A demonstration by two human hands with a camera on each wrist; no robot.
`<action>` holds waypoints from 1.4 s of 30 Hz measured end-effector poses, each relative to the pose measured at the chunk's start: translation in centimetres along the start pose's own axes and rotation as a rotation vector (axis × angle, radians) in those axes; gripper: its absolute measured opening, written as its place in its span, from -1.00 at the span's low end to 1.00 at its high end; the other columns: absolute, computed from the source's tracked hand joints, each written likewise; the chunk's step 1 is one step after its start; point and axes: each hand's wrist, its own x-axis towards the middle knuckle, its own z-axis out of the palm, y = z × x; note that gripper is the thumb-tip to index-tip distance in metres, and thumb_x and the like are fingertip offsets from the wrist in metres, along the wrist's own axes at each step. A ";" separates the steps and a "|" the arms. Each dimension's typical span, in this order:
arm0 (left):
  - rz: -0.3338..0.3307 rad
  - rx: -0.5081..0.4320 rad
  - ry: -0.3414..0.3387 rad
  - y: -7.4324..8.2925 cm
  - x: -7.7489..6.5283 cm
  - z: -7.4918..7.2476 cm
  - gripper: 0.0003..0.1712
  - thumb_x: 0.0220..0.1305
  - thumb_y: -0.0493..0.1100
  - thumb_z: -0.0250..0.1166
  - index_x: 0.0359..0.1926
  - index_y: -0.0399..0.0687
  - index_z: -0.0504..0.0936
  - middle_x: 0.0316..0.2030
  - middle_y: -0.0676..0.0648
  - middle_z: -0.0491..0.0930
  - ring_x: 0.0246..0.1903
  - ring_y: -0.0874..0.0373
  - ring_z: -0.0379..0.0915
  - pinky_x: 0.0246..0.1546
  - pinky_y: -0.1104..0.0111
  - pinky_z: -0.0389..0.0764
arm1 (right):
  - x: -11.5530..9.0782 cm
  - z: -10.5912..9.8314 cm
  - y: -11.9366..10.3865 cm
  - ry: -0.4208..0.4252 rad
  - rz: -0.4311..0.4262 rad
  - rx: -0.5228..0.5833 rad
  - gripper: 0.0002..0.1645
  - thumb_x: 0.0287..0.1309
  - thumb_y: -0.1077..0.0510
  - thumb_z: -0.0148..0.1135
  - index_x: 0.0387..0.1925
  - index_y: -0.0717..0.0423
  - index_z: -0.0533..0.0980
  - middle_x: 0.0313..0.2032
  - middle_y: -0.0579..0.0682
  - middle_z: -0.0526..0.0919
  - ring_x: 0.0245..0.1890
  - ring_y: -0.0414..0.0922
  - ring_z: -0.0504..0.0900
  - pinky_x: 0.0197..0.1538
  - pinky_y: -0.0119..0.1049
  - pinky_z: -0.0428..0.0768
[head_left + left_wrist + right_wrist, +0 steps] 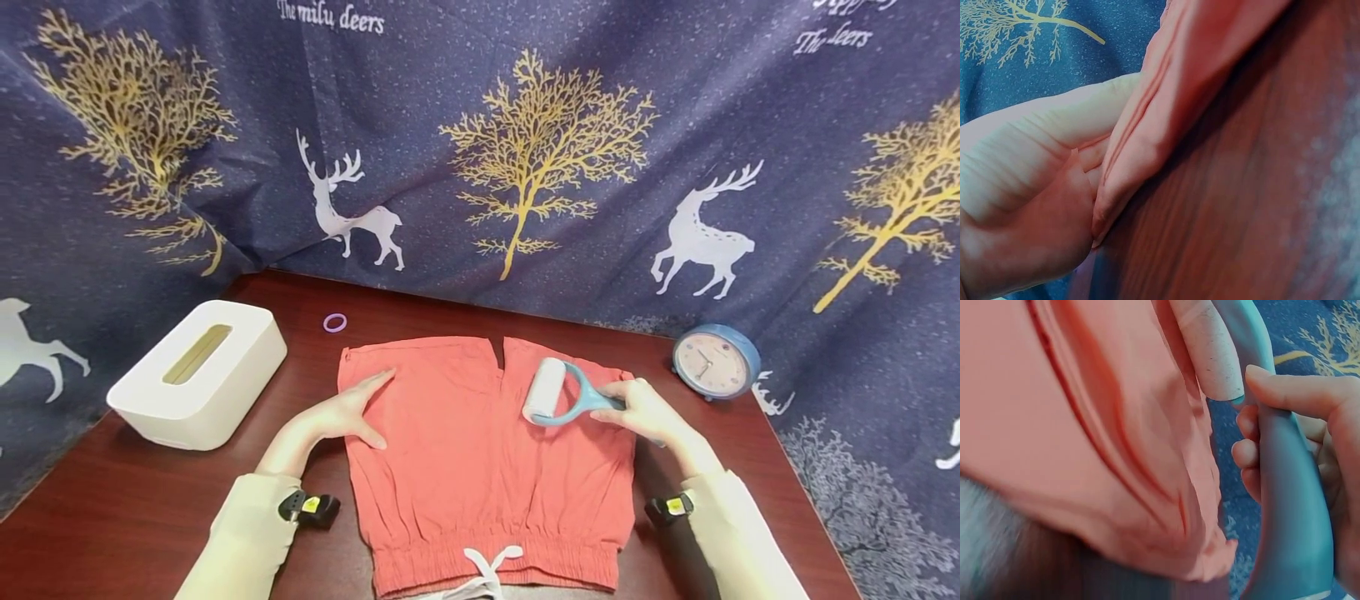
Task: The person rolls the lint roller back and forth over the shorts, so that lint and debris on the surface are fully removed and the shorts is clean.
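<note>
Coral-red shorts (pixel 450 450) lie spread on the table, with the gathered waistband and white drawstring (pixel 487 575) towards me. My right hand (pixel 637 408) grips the blue handle of a lint roller (pixel 546 390); its white roll is over the right leg of the shorts. In the right wrist view, dark specks dot the roll (pixel 1210 353), and the fingers and thumb wrap the handle (pixel 1294 506). My left hand (pixel 348 414) rests on the left edge of the shorts, fingers spread. The left wrist view shows its palm (pixel 1029 187) beside the fabric (pixel 1160 119), fingertips hidden.
To the left stands a white tissue box (pixel 198 375) with a slot on top. A purple ring (pixel 335 322) lies behind the shorts. At the back right is a round blue clock (pixel 716 361). A dark blue printed cloth (pixel 420 108) hangs behind the brown table (pixel 82 492).
</note>
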 end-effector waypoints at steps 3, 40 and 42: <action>0.001 -0.002 -0.001 0.1 0.0 0.0 0.34 -0.20 -0.08 0.62 0.47 -0.43 -0.03 0.46 -0.45 -0.03 0.44 -0.40 -0.13 0.37 -0.27 0.01 | 1.1 0.2 -0.1 -0.005 -0.014 0.002 -0.87 0.02 0.12 0.44 -0.45 -0.02 0.59 -0.61 -0.32 0.44 -0.58 -0.37 0.31 -0.42 -0.46 0.35; -0.013 -0.004 -0.001 0.5 -0.2 0.1 0.34 -0.19 -0.09 0.61 0.48 -0.39 -0.03 0.46 -0.44 -0.03 0.44 -0.38 -0.13 0.38 -0.25 0.02 | 7.6 -0.1 0.6 -0.167 0.064 -0.077 -0.51 0.11 0.11 0.38 0.03 0.32 0.61 -0.08 0.18 0.73 -0.03 0.04 0.65 0.08 0.01 0.59; -0.014 -0.004 -0.003 0.5 -0.2 0.1 0.34 -0.19 -0.09 0.61 0.48 -0.39 -0.03 0.46 -0.44 -0.03 0.44 -0.38 -0.13 0.39 -0.25 0.02 | 7.5 -0.1 0.6 -0.176 0.065 -0.087 -0.50 0.12 0.13 0.37 0.05 0.34 0.60 -0.06 0.21 0.72 0.01 0.09 0.65 0.10 0.03 0.58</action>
